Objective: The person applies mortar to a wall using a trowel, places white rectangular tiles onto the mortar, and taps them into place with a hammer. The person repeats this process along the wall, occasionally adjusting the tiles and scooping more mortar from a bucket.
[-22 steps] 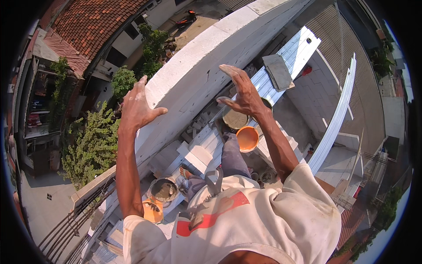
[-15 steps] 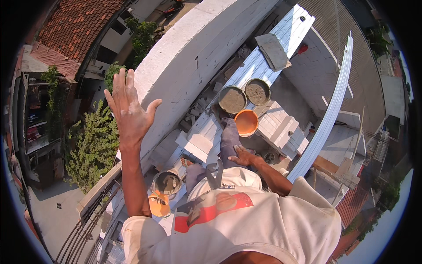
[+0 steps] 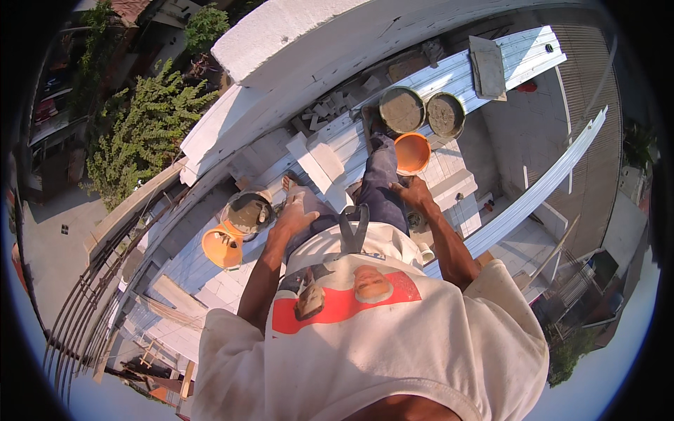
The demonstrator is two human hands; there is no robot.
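Just ahead of the right hand [image 3: 414,194], by the right knee, we saw a round orange plastic bucket [image 3: 412,156] with its mouth facing up. We judged its wall stiff but thin, easy to lift if nearly empty, though we could not tell its contents; the rim looked the surest hold. The right hand lay at the dark blue-grey trouser leg [image 3: 380,175], its fingers bent, and we could not tell how tightly they were closed or on what.

The left hand [image 3: 293,216] was over the other thigh, holding nothing that we could see, its fingers loosely spread. Near it on the left stood a round bucket [image 3: 225,215] of grey mortar [image 3: 246,211]; we expected that one to be heavy, with a gritty, slippery rim best taken from both sides. A yellow-orange plastic bucket [image 3: 223,256] sat against it.

Farther out, ahead of the orange one, we found two dark round buckets of mortar side by side, then a flat grey board [image 3: 487,67] across a long, shiny ribbed metal sheet [image 3: 523,52]. Beyond rose the curving white block wall [image 3: 295,35].
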